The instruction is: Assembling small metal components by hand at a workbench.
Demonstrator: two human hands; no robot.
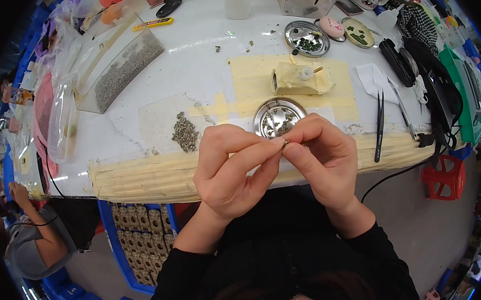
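Note:
My left hand [233,170] and my right hand [325,163] meet at the fingertips above the table's near edge. Thumb and forefinger of both are closed on one tiny greyish piece [284,143], too small to name and mostly covered by the fingers. Just beyond the fingertips stands a round steel dish [256,118] with small green and pale bits in it. To the left of my left hand lies a loose pile of small grey-brown pieces [184,133]. Black tweezers [380,129] rest on the table to the right of my right hand.
A clear bin of grey granules [129,68] stands at the left. Beyond the dish sits a tape-covered block [301,80]. Farther back are a steel tray of dark green pieces [306,39] and a white bottle [237,2]. A blue crate [115,237] holds metal parts below the table; another person's arm [39,225] shows at left.

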